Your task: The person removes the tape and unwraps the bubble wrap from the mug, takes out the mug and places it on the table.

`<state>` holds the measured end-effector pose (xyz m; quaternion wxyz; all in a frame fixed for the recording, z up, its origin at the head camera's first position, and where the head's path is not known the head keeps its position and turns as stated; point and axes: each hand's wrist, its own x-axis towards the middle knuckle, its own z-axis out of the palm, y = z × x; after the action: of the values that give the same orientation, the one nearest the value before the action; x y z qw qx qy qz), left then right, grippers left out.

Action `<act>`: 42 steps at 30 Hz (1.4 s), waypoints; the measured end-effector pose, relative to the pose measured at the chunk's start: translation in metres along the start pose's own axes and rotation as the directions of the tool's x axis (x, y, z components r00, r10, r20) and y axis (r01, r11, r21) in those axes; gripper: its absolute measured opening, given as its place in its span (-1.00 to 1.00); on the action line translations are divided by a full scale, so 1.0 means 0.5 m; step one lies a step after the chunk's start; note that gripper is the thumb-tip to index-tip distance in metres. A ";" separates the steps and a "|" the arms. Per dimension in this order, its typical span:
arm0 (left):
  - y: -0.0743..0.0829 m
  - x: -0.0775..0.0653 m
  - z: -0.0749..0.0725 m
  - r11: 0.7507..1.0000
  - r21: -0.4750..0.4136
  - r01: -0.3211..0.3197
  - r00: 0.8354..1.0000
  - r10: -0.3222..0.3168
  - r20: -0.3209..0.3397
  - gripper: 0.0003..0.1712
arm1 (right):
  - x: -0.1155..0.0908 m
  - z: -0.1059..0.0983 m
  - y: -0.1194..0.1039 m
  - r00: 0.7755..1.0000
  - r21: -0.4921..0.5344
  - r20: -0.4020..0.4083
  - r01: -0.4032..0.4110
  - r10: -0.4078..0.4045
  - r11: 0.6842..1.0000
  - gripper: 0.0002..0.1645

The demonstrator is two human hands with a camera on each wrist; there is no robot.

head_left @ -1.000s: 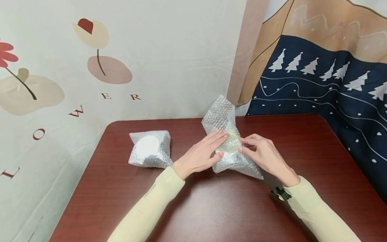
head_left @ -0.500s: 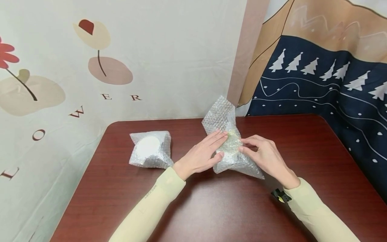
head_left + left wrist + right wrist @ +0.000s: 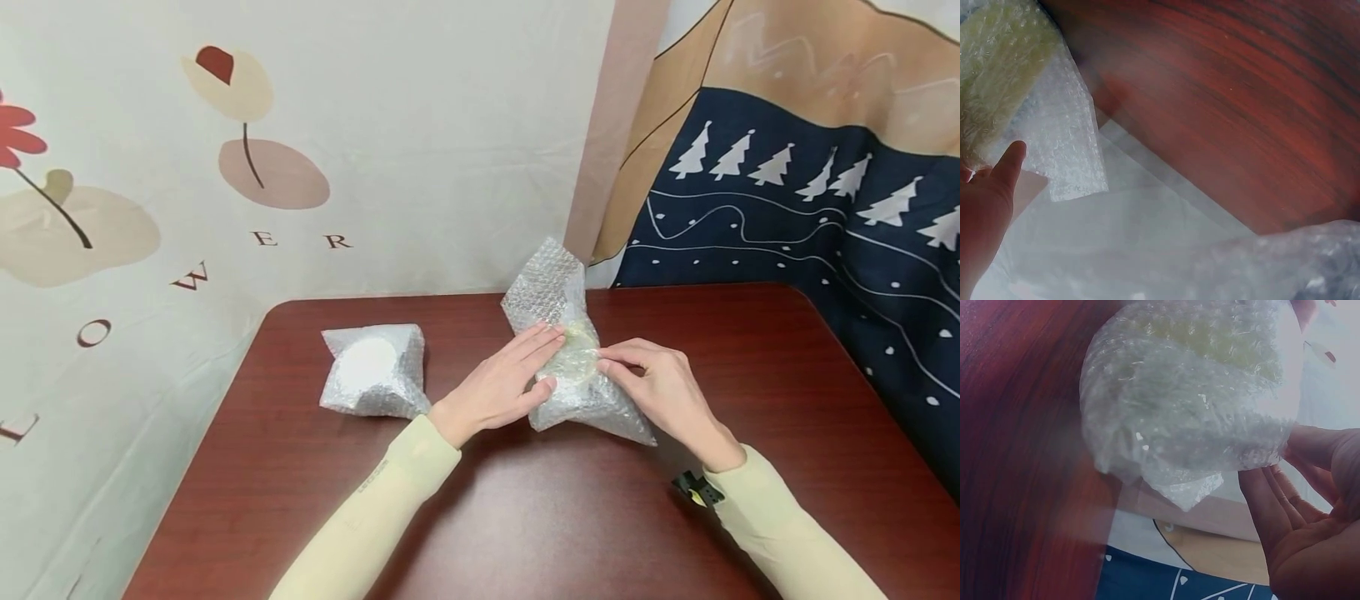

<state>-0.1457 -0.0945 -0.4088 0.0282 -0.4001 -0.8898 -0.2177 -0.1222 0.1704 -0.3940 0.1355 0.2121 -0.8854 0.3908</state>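
Observation:
A bubble-wrapped package [image 3: 600,408] lies on the table, with a loose flap of bubble wrap [image 3: 546,283] at its far end. Yellowish clear tape [image 3: 573,358] crosses its top; its straight edge shows in the left wrist view. My left hand [image 3: 504,385] rests on the package's left side, fingers extended. At the right side my right hand [image 3: 656,385] pinches the tape's edge between thumb and index finger; the exact bit held is hidden by the fingertips. In the right wrist view, the thumb and fingers of my right hand [image 3: 1310,500] meet at the package's edge.
A second bubble-wrapped package [image 3: 371,371], with a round white face, lies to the left, close to my left wrist. Both are on a dark red wooden table [image 3: 495,525]. Printed cloths [image 3: 420,150] hang behind the table's back edge.
My right thumb and index fingertips have drawn together at the package's right edge. The left hand and both packages stay where they were.

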 end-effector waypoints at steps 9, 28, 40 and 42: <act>0.001 0.002 0.000 1.000 -0.009 -0.011 1.000 0.011 -0.004 -0.29 | -0.006 0.000 -0.001 0.997 -0.013 -0.062 0.035 -0.035 0.999 -0.77; -0.002 0.007 0.009 0.997 -0.058 -0.043 0.998 0.041 -0.043 0.15 | -0.033 -0.010 0.013 0.994 -0.014 -0.045 0.100 -0.100 0.995 -0.69; -0.007 0.006 0.006 0.996 -0.071 -0.062 0.997 0.058 -0.056 0.14 | -0.043 -0.020 0.005 0.974 0.010 -0.080 0.216 -0.214 0.976 -0.64; -0.007 0.003 0.005 0.995 -0.081 -0.057 0.997 0.053 -0.054 0.14 | -0.047 -0.021 0.003 0.972 0.015 -0.080 0.221 -0.220 0.975 -0.62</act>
<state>-0.1488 -0.0943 -0.4120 0.0410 -0.4195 -0.8677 -0.2636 -0.1016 0.1855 -0.3979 0.2097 0.2954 -0.8457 0.3919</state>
